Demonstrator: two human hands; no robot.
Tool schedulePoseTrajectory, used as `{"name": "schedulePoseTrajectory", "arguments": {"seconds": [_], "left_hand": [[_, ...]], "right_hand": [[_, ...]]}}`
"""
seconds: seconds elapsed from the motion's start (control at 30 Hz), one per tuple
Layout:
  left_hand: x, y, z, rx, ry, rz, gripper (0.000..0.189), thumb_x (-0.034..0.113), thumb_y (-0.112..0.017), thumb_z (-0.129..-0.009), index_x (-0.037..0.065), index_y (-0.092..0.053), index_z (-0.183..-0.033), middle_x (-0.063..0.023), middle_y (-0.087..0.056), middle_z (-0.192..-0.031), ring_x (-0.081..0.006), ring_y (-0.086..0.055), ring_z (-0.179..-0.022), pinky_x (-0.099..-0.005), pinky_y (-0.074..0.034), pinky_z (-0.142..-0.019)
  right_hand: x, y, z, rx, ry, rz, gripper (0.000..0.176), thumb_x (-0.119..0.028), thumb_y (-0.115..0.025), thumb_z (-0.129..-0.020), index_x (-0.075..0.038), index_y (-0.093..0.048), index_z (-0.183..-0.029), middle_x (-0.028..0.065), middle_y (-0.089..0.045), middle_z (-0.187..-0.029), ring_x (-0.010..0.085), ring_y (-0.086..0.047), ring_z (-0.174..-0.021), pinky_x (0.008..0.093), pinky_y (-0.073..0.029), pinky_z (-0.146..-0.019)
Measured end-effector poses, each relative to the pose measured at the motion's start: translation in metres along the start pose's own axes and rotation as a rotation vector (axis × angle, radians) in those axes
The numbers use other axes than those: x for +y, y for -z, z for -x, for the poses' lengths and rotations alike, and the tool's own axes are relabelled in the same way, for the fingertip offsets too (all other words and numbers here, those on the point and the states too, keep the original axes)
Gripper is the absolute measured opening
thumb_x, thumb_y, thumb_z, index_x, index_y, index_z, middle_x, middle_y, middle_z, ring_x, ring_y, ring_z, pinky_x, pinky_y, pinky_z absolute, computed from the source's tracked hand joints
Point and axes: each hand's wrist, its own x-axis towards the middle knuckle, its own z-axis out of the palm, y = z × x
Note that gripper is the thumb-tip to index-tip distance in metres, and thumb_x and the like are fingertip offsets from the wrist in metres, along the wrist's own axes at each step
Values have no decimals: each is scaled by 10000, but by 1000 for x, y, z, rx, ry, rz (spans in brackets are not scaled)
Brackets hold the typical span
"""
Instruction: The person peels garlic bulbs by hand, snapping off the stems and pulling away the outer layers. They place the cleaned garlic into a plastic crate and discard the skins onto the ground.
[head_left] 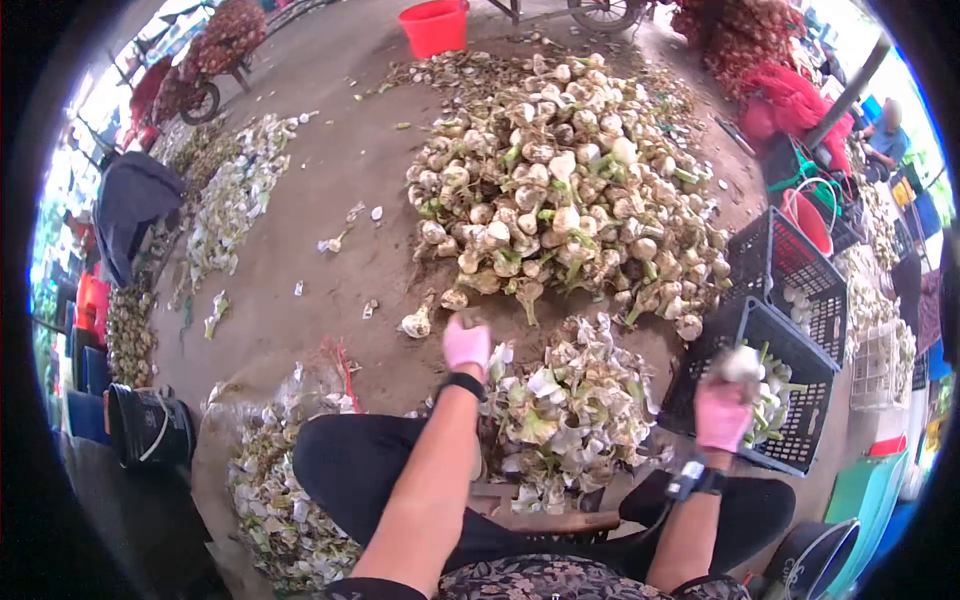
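My left hand (pixel 466 342), in a pink glove, is at the near edge of a large heap of garlic bulbs (pixel 560 190). Its fingers point away from me, and I cannot make out whether they close on anything. Just beyond them lie a loose garlic bulb (pixel 454 299) and another bulb with its stalk (pixel 416 322). On the right, my right hand (pixel 724 412), also pink-gloved and blurred, grips a whitish garlic bulb (pixel 740 366). That hand is over the near side of a dark plastic crate (pixel 800 425) containing pale bulbs with green stalks.
Between my knees lies a mound of peeled skins (pixel 570 405). A second dark crate (pixel 815 290) stands behind the first. More skins (pixel 285 500) lie left of my leg. A red tub (pixel 435 30) stands beyond the heap, and a black bucket (pixel 150 425) is at left. Someone (pixel 885 135) sits far right.
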Motion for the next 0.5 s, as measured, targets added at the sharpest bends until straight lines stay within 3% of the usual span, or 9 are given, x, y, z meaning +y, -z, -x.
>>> {"name": "schedulePoseTrajectory", "arguments": {"seconds": [0.07, 0.17, 0.2, 0.23, 0.27, 0.3, 0.33, 0.4, 0.5], "left_hand": [[-64, 26, -58, 118, 16, -334, 291, 119, -634, -723, 22, -601, -995, -143, -648, -836, -287, -617, -719, -400, -466, -668], [-30, 59, -57, 165, 301, -574, 601, 128, -702, -680, 59, -485, -1236, -242, -516, -1210, -361, -532, -1107, -391, -451, -910], [-26, 59, -60, 169, 314, -577, 601, 128, -702, -680, 59, -485, -1236, -242, -516, -1210, -361, -532, -1107, -391, -451, -910], [-26, 57, -65, 164, 364, -643, 656, 113, -710, -667, 77, -454, -1269, -242, -462, -1267, -372, -502, -1144, -394, -434, -950], [-29, 54, -71, 157, 415, -711, 714, 98, -718, -653, 95, -424, -1303, -242, -407, -1325, -384, -473, -1181, -398, -416, -989], [-47, 52, -83, 152, 365, -747, 758, 109, -733, -645, 100, -401, -1326, -244, -374, -1352, -399, -461, -1192, -402, -409, -995], [-55, 52, -90, 148, 374, -755, 758, 109, -733, -645, 100, -401, -1326, -244, -374, -1352, -399, -461, -1192, -402, -409, -995], [-70, 54, -104, 94, 282, -851, 760, 110, -732, -647, 94, -400, -1329, -250, -393, -1331, -389, -445, -1212, -393, -400, -1005], [-91, 55, -111, 74, 198, -842, 787, 139, -758, -602, 57, -411, -1304, -250, -456, -1247, -383, -471, -1166, -380, -411, -978]], "right_hand": [[9, -107, 17, -48, 423, 1392, 346, -180, -437, -937, -2, -503, -1226, 102, -591, -1210, 202, -528, -1139, 390, -351, -1044], [-17, -92, 13, -121, 623, 2381, 316, -122, -455, -928, 1, -523, -1211, 141, -562, -1242, 237, -524, -1155, 359, -465, -941], [-28, -65, 6, -111, 739, 2671, 327, -115, -440, -935, 2, -513, -1231, 137, -560, -1248, 236, -524, -1156, 354, -480, -922], [-45, -71, 4, 85, 783, 2279, 348, -102, -430, -933, 2, -495, -1258, 112, -558, -1259, 223, -530, -1147, 343, -480, -908], [-51, -35, -1, 252, 831, 2385, 375, -69, -472, -911, -8, -473, -1281, 102, -505, -1325, 209, -517, -1159, 333, -472, -907], [-60, -2, -6, 389, 810, 2952, 415, -63, -541, -873, -12, -467, -1278, 67, -530, -1258, 174, -547, -1041, 309, -470, -855], [-66, 9, -10, 536, 776, 2606, 464, -107, -603, -845, -15, -458, -1276, 51, -545, -1102, 160, -524, -874, 288, -457, -788], [-90, 5, -9, 636, 470, 2632, 449, -162, -583, -872, -21, -448, -1276, 84, -572, -1048, 192, -553, -890, 336, -473, -772], [-95, 11, -13, 866, 528, 2704, 414, -141, -587, -867, -13, -467, -1241, 104, -571, -1037, 216, -562, -875, 349, -475, -768]]}}
